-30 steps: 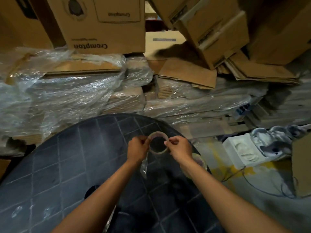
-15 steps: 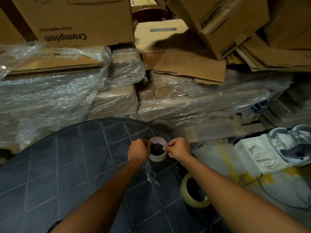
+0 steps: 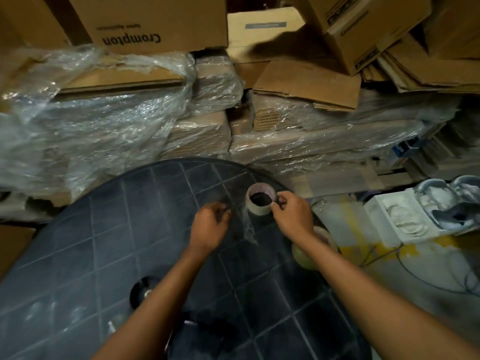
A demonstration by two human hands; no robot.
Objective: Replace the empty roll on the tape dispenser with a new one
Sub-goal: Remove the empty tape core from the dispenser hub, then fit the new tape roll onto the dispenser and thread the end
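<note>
A pale cardboard tape core [image 3: 260,209], nearly bare, sits opening-up near the far right rim of the dark round table [image 3: 109,229]. My right hand [image 3: 292,216] pinches its right wall. My left hand [image 3: 210,226] is a short way to the core's left, fingers curled on a clear tape strip [image 3: 248,227] that runs from the core and hangs crumpled between the hands. A fuller yellowish tape roll [image 3: 305,257] lies at the table's right edge, partly hidden under my right forearm. A black round part [image 3: 141,292] rests near my left forearm.
Plastic-wrapped stacks of flattened cardboard [image 3: 109,131] and brown boxes [image 3: 155,22] crowd the table's far side. White moulded packaging [image 3: 400,219] and loose cables [image 3: 415,276] lie on the floor to the right. A dark object [image 3: 200,333] sits at the table's near edge.
My left hand has let go of the core and moved left, drawing the clear strip out. The core has tipped from facing me to opening-up, lower toward the table.
</note>
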